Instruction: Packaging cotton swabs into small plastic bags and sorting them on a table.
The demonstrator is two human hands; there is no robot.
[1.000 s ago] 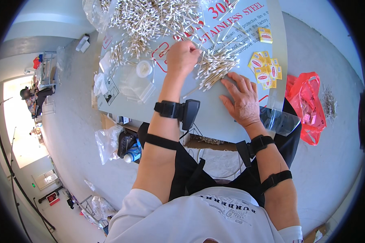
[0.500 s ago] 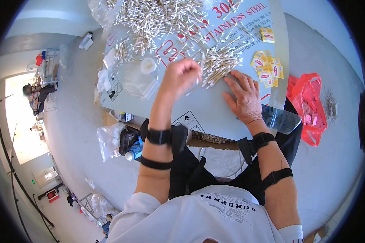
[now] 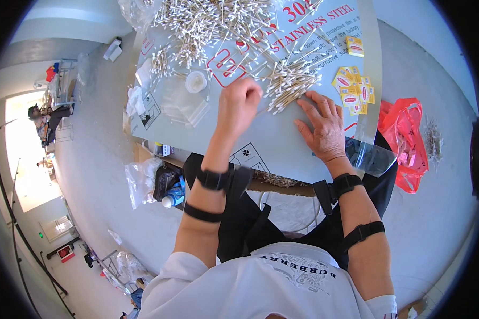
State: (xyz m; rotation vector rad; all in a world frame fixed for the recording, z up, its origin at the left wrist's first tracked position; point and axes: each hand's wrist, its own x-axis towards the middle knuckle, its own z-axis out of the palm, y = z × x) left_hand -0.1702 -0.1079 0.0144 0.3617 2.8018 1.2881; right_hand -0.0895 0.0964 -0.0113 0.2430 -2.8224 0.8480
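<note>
Bench (image 3: 282, 143): grey sheet, strewn with swabs.
Swab bundle (image 3: 290, 87): lay just far-right of left hand, long axis running near-left to far-right.
Right hand (image 3: 322, 125): fingers spread flat, touching bundle's near end.
Left hand (image 3: 239, 103): fingers curled shut; contents unclear.

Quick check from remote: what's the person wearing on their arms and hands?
Both hands, the left hand and the right hand, are bare, no gloves. Each arm carries a black wrist strap with a small black unit and a second black band higher on the forearm. Short white sleeves end above the elbows.
</note>
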